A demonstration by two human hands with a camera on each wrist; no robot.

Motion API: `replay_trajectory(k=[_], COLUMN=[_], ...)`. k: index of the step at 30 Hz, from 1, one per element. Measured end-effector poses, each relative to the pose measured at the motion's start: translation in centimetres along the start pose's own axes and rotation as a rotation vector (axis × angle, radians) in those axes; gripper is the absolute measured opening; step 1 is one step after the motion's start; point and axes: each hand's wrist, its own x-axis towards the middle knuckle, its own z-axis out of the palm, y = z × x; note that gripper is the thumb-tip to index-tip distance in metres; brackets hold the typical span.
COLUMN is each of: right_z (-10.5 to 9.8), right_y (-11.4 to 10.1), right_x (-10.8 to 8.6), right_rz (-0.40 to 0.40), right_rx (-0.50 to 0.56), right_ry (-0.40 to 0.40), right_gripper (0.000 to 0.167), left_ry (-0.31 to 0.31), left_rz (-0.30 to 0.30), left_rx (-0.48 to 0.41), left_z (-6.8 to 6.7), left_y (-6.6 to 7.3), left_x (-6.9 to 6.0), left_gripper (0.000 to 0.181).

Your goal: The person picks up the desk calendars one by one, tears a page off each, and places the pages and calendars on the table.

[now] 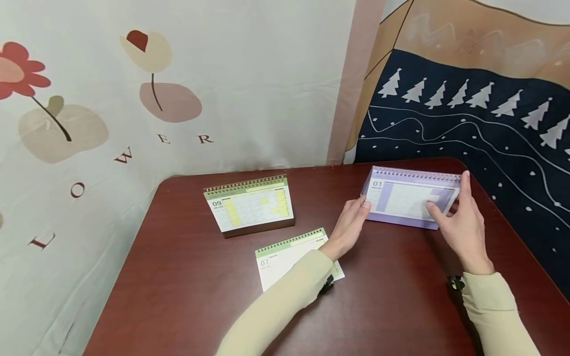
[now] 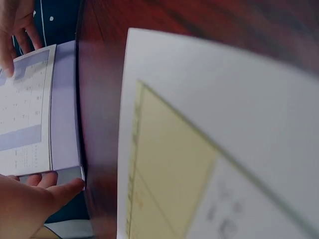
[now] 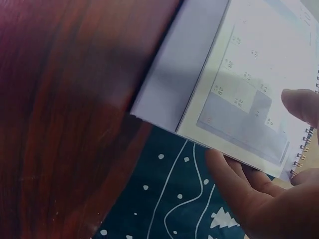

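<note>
A purple desk calendar showing 01 stands tilted back on its fold-out base at the far right of the table. My left hand holds its left side, the thumb at the edge near the base and the other fingers by the open end, as the left wrist view shows. On the opposite side my right hand grips the calendar, its thumb over the printed page and its other fingers at the side edge. Part of those fingers is hidden behind the calendar.
A green-topped desk calendar showing 09 stands at the back left. Nearer, another green-topped calendar showing 07 is partly covered by the left forearm. The dark red table meets patterned cloths behind and on the right.
</note>
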Motion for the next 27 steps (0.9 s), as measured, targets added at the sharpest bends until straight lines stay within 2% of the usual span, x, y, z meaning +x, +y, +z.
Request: replay_trajectory(k=[4,10,17,27], right_z=[0.3,0.6,0.6,0.2], right_y=[-0.3,-0.7,-1.1,-1.6], right_x=[0.0,-0.1,-0.1,-0.3], right_rz=[-0.04,-0.048,-0.038,-0.02], right_rx=[-0.064,-0.111,-0.071,-0.035], right_ry=[0.034,0.056,0.035,-0.023], right_gripper=[0.103,0.105,0.107,0.108], left_ry=[0.001,0.033,0.081,0.122], left_rz=[0.019,0.047,0.107,0.175], left_rx=[-0.001,-0.014,-0.044,-0.124], left_z=[-0.7,-1.2,-1.9,-3.0], left_y=[-0.1,0.1,0.5,1.5], left_x=[-0.1,-0.3,-0.7,-1.1], left_gripper=[0.067,0.063,0.064,0.05])
